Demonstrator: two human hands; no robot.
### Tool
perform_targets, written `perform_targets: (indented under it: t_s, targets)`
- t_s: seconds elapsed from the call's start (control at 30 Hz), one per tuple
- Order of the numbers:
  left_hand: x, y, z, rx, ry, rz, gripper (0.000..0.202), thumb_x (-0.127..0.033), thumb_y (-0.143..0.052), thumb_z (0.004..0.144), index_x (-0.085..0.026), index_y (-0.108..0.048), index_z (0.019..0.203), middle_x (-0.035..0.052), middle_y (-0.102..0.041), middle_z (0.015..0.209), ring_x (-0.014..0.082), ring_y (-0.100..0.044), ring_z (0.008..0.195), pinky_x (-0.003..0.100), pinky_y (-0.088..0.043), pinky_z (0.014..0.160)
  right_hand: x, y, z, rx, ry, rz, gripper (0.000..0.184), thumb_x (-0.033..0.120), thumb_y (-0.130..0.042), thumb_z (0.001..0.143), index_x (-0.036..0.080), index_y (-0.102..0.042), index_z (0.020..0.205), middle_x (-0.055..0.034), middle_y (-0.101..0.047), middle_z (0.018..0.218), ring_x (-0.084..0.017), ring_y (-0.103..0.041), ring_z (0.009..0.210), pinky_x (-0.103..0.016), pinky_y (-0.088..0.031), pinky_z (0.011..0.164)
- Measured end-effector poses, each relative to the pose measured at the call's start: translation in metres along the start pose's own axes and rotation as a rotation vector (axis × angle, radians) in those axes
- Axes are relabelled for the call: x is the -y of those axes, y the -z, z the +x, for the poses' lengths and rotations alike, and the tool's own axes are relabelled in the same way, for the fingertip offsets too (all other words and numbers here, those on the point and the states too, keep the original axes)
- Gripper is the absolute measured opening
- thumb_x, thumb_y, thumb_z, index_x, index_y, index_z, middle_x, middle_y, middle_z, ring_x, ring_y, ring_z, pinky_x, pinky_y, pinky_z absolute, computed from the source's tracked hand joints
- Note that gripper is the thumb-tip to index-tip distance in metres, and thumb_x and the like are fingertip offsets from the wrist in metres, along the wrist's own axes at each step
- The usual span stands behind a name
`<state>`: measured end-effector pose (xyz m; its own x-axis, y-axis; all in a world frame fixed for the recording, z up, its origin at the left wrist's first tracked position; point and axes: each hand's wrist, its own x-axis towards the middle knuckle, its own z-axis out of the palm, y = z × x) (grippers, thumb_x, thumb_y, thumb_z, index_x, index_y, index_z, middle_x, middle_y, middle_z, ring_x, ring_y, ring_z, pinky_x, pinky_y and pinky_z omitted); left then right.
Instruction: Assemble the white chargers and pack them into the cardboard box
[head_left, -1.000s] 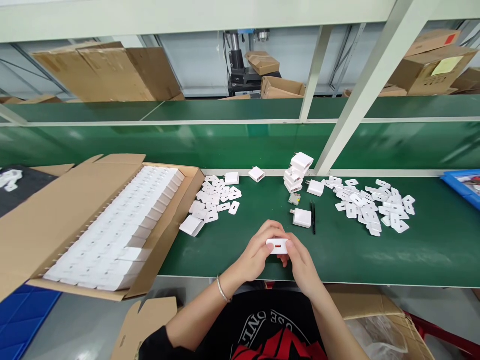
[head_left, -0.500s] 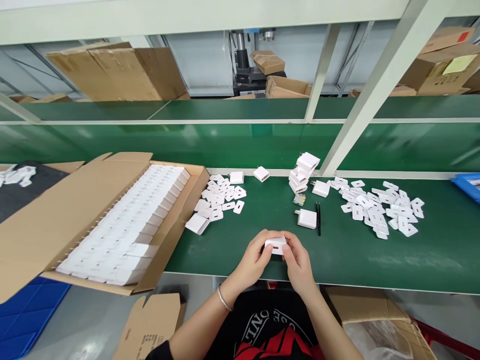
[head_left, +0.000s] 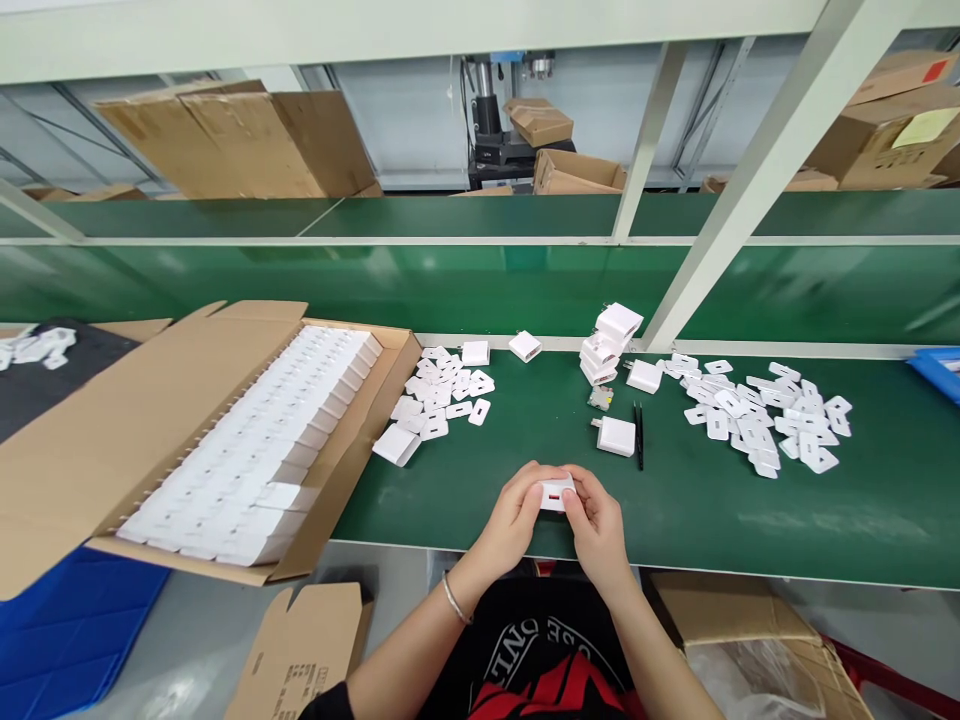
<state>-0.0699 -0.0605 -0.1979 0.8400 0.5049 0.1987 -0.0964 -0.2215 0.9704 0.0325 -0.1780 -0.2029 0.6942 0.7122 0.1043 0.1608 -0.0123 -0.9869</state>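
Note:
Between my two hands is a white USB charger (head_left: 556, 494), its slotted face turned toward me with a red port showing. My left hand (head_left: 517, 510) grips its left end, the thumb on the front face. At the right end my right hand (head_left: 598, 520) holds it the same way. Just beyond lie another white charger (head_left: 616, 437) with its prongs to the left and black tweezers (head_left: 639, 437). A small circuit board (head_left: 601, 397) sits below a stack of white chargers (head_left: 602, 350).
An open carton (head_left: 352, 480) of white chargers in rows stands at left. Beside it is a pile of white slotted cover plates (head_left: 435, 395); a larger pile of plates (head_left: 750, 415) spreads at right. A slanted white post (head_left: 750, 190) rises behind the bench (head_left: 480, 470).
Both hands keep their hold on the charger at nearly the same spot. The thumbs have shifted slightly on its face; the whole view has moved a little.

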Motion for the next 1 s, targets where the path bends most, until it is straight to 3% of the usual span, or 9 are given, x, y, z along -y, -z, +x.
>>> perform_targets:
  t_s: [0.2,0.37,0.53,0.67,0.8,1.0]
  targets:
    - [0.0019,-0.0029,-0.0010,-0.061,-0.035,-0.027,0.050,-0.051,-0.037,0.113,-0.019,-0.075,0.118,0.0112,-0.074,0.116,0.0231,-0.067,0.103,0.035,-0.053,0.091,0.0012,0.0024,-0.0013,0.035,0.070,-0.062,0.042,0.056,-0.050,0.105,0.019,-0.066,0.119,-0.0042,-0.071,0.085,-0.019,-0.064,0.072,-0.029,-0.053,0.066]
    - [0.0010,-0.0029,-0.0011,-0.075,-0.053,-0.025,0.049,-0.050,-0.037,0.113,-0.018,-0.074,0.116,0.0097,-0.072,0.108,0.0217,-0.067,0.099,0.032,-0.052,0.089,0.0022,0.0025,0.0002,0.051,0.046,-0.064,0.034,0.048,-0.062,0.100,0.020,-0.065,0.118,-0.0044,-0.073,0.089,-0.020,-0.068,0.079,-0.028,-0.053,0.066]
    - [0.0008,-0.0025,-0.0032,-0.016,-0.058,-0.044,0.049,-0.049,-0.031,0.114,-0.019,-0.067,0.130,0.0105,-0.067,0.119,0.0223,-0.063,0.109,0.034,-0.050,0.097,0.0007,0.0028,0.0014,0.035,0.040,-0.023,0.032,0.047,-0.063,0.100,0.021,-0.064,0.119,-0.0020,-0.069,0.082,-0.020,-0.069,0.079,-0.029,-0.054,0.067]
    - [0.0017,-0.0024,-0.0057,0.016,-0.057,-0.021,0.041,-0.046,-0.037,0.114,-0.021,-0.063,0.133,0.0103,-0.064,0.124,0.0224,-0.060,0.113,0.035,-0.048,0.100,0.0009,0.0041,0.0018,0.045,0.056,-0.012,0.034,0.049,-0.060,0.102,0.022,-0.063,0.121,-0.0040,-0.072,0.090,-0.022,-0.071,0.087,-0.030,-0.055,0.072]
    - [0.0041,-0.0019,-0.0066,0.014,-0.077,0.029,0.036,-0.044,-0.044,0.112,-0.022,-0.066,0.131,0.0084,-0.064,0.114,0.0212,-0.059,0.102,0.033,-0.049,0.092,0.0010,0.0044,0.0025,0.071,0.053,0.000,0.037,0.053,-0.052,0.105,0.022,-0.064,0.120,-0.0067,-0.075,0.100,-0.022,-0.072,0.089,-0.030,-0.056,0.075]
    - [0.0059,-0.0023,-0.0053,-0.007,-0.089,0.036,0.037,-0.045,-0.046,0.112,-0.022,-0.070,0.128,0.0073,-0.065,0.106,0.0201,-0.057,0.093,0.031,-0.049,0.083,-0.0004,0.0020,0.0012,0.061,-0.005,0.012,0.036,0.054,-0.056,0.104,0.022,-0.064,0.119,-0.0059,-0.075,0.098,-0.019,-0.068,0.078,-0.030,-0.057,0.072]
